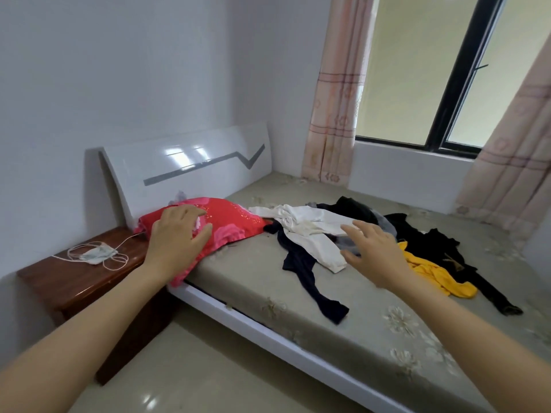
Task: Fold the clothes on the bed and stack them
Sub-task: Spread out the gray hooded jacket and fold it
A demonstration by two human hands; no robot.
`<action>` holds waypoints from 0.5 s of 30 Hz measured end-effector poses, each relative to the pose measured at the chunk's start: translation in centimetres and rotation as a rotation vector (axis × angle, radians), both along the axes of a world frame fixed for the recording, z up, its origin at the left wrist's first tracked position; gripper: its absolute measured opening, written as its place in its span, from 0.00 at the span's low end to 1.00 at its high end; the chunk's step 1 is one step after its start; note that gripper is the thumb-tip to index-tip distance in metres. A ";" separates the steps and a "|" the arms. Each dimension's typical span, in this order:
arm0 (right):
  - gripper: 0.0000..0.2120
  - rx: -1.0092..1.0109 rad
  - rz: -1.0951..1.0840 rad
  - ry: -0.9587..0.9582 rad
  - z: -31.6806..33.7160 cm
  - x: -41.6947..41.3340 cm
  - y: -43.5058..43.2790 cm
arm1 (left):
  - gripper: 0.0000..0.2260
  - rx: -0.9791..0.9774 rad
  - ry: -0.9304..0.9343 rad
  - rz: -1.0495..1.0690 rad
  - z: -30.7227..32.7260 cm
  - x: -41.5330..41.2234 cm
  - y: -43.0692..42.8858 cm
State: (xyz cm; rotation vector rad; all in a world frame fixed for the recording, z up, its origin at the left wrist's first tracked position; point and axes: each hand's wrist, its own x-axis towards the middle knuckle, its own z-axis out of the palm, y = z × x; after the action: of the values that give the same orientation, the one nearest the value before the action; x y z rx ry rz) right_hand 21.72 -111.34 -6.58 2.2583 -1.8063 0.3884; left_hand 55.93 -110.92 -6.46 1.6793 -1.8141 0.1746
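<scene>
Bedroom, seen from beside the bed (343, 332). Both bare forearms reach forward over the near edge of the mattress

Left hand (176, 236): fingers spread, palm down, over the red pillow (232, 222) at the head of the bed; whether the palm presses the fabric or only hovers cannot be told. It holds nothing

Right hand (375, 251): fingers wide apart, palm down, in front of the clothes heap; empty. Contact with the cloth beneath it cannot be told

Clothes: all unfolded, lying in a loose heap on the middle of the mattress, to the right of the pillow. White garment (310, 231) lies on top at the left of the heap, one sleeve trailing toward the near edge. Navy garment (304, 275) lies under the white one and stretches out toward the near edge of the bed. Grey garment (384, 225) and a black top (351, 207) lie behind the right hand. Yellow garment (438, 272) lies to the right of that hand, partly under a long black garment (441, 245) that runs toward the right

Surroundings: white headboard (190, 171) with a grey zigzag stripe stands against the wall. Wooden nightstand (74, 281) stands just beside the bed at the left, bearing a white charger (98, 253) with its coiled cord. Pink checked curtains (337, 93) hang at either side of a dark-framed window (456, 84)
</scene>
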 end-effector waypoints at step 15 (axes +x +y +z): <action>0.24 0.069 -0.101 -0.048 -5.2 -6.5 -21.3 | 0.37 0.150 -0.035 -0.224 -4.8 -8.4 -27.5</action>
State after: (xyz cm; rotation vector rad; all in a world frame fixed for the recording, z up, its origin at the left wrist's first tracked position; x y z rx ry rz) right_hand 15.25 -132.63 -11.78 2.2096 -1.9777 0.3706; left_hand 47.57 -138.40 -11.31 1.5644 -2.0693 -0.0294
